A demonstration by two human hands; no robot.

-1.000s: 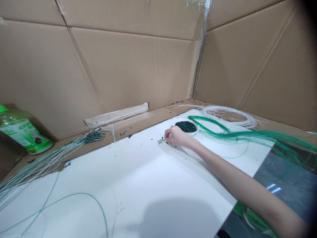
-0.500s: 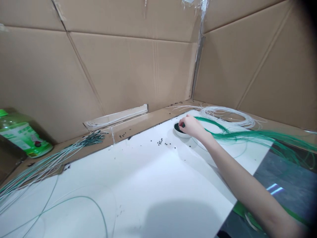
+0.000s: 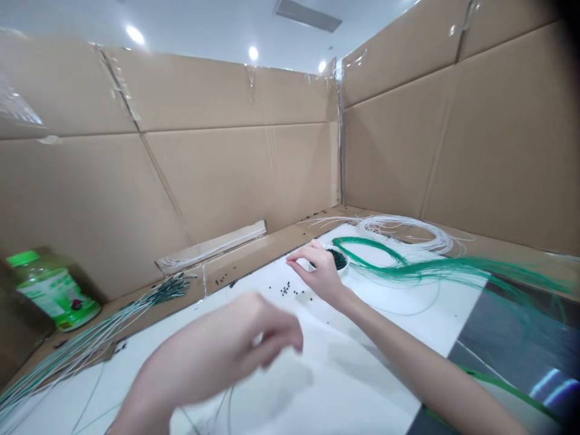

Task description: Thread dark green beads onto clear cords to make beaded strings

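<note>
My right hand (image 3: 319, 272) hangs just in front of a small white bowl (image 3: 344, 270), its fingers curled and reaching left, and the bowl's dark green pellets (image 3: 338, 260) show behind them. Whether the fingers pinch a pellet is hidden. Several loose dark pellets (image 3: 285, 289) lie on the white board (image 3: 385, 314) left of that hand. My left hand (image 3: 254, 329) is blurred in the foreground above the board, with its fingers bent. Thin wires (image 3: 226, 411) pass below it, and I cannot tell whether it holds one.
Long green strands (image 3: 408, 272) cross the board right of the bowl, with a white wire coil (image 3: 408, 228) behind them. A wire bundle (image 3: 113, 329) lies at left by a green-capped bottle (image 3: 54, 290). Cardboard walls (image 3: 226, 175) surround the bench.
My left hand has entered the view at the bottom. My right hand has lifted slightly at the bowl's near side. The view has tilted upward, showing the ceiling.
</note>
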